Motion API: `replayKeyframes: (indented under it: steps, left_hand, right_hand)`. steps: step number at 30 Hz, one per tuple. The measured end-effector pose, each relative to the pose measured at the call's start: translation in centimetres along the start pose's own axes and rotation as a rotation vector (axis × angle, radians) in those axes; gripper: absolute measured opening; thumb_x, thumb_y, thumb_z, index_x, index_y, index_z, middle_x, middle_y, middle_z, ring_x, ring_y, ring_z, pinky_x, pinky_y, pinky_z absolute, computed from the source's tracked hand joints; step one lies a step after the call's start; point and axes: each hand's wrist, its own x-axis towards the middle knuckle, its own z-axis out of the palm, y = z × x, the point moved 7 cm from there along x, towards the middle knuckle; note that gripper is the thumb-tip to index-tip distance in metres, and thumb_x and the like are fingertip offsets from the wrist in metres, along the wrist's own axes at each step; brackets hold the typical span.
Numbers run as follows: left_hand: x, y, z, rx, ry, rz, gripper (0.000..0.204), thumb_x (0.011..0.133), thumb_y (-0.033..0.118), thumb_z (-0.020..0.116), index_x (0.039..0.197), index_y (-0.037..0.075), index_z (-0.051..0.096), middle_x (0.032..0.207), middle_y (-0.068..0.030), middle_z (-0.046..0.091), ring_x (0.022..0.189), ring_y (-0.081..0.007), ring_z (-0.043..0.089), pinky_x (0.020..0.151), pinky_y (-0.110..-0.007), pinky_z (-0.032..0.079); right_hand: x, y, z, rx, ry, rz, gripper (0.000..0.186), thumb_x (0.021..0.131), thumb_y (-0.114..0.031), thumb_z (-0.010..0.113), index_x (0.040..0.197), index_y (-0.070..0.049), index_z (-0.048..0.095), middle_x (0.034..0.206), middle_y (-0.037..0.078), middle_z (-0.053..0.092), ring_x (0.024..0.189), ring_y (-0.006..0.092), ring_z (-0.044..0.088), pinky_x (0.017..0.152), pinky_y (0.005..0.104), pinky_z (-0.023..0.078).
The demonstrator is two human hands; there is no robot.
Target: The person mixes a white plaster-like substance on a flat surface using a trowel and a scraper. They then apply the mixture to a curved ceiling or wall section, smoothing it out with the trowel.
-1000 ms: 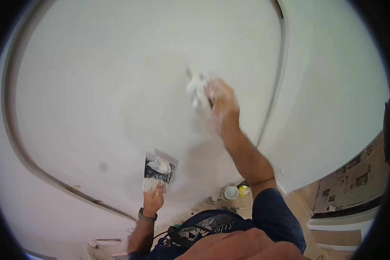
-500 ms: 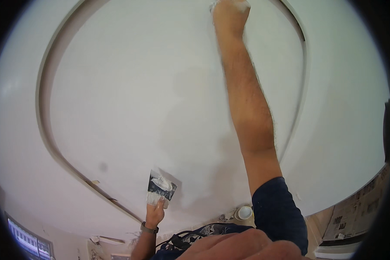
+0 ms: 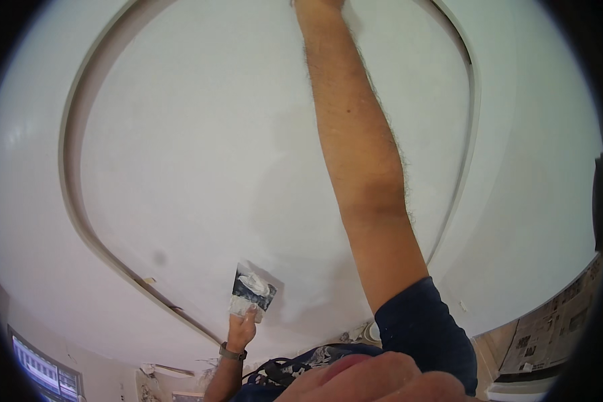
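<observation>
My left hand (image 3: 242, 327) is closed on the handle of a wide putty knife (image 3: 246, 300), low in the centre of the view, with a lump of white paste (image 3: 253, 283) on its dark blade. My right arm (image 3: 358, 167) stretches up across the white panel (image 3: 194, 147). My right hand (image 3: 318, 3) is cut off by the top edge, so its fingers and whatever they may hold are out of sight. A recessed groove (image 3: 69, 161) curves around the middle of the panel.
A barred window (image 3: 43, 368) shows at lower left. Newspaper sheeting (image 3: 546, 325) lines the lower right, near a dark object (image 3: 597, 201) at the rim. A pale round container (image 3: 372, 331) is partly hidden behind my right sleeve.
My right hand, earlier mid-panel with white paste on it, has risen to the top edge and shifted slightly left since half a second ago. My left hand and its knife sit lower than at first.
</observation>
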Motion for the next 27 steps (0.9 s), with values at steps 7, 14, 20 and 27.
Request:
replayKeyframes:
  steps: [7,14,20,27]
  left_hand:
    - [-0.3,-0.7,-1.1,0.027,-0.020,0.034,0.008,0.084,0.006,0.046,0.086,0.000,0.052,0.075,-0.0005,0.052,0.065,-0.0086,0.048,0.056,-0.023,0.040]
    - [-0.3,-0.4,-1.4,-0.014,-0.032,0.016,0.023,0.084,0.003,0.043,0.105,-0.002,0.050,0.095,-0.0063,0.055,0.086,-0.0135,0.052,0.074,-0.026,0.042]
    - [0.3,0.6,-0.4,-0.009,-0.068,0.035,0.024,0.084,0.003,0.043,0.106,-0.002,0.050,0.097,-0.0064,0.055,0.087,-0.0131,0.052,0.075,-0.025,0.041]
    - [-0.2,-0.6,-1.0,-0.002,-0.006,-0.039,0.014,0.083,0.004,0.045,0.094,-0.001,0.052,0.082,-0.0037,0.055,0.075,-0.0118,0.051,0.064,-0.025,0.042]
  right_hand:
    - [-4.7,-1.3,0.2,0.080,-0.036,0.030,0.023,0.081,-0.011,0.043,0.085,0.005,0.059,0.053,0.018,0.054,0.047,0.0262,0.055,0.047,0.0349,0.044]
    - [-3.5,2.0,-0.2,0.336,-0.085,0.440,0.027,0.082,-0.010,0.044,0.103,0.002,0.057,0.052,0.008,0.051,0.040,0.0159,0.051,0.034,0.0276,0.039]
    - [-2.1,3.6,1.1,0.398,-0.100,0.496,0.027,0.082,-0.013,0.046,0.103,0.002,0.055,0.058,0.011,0.055,0.042,0.0178,0.054,0.033,0.0256,0.041]
    - [-2.1,1.3,3.4,0.309,-0.167,0.390,0.028,0.081,-0.013,0.045,0.098,0.007,0.054,0.062,0.017,0.057,0.046,0.0227,0.057,0.040,0.0310,0.046]
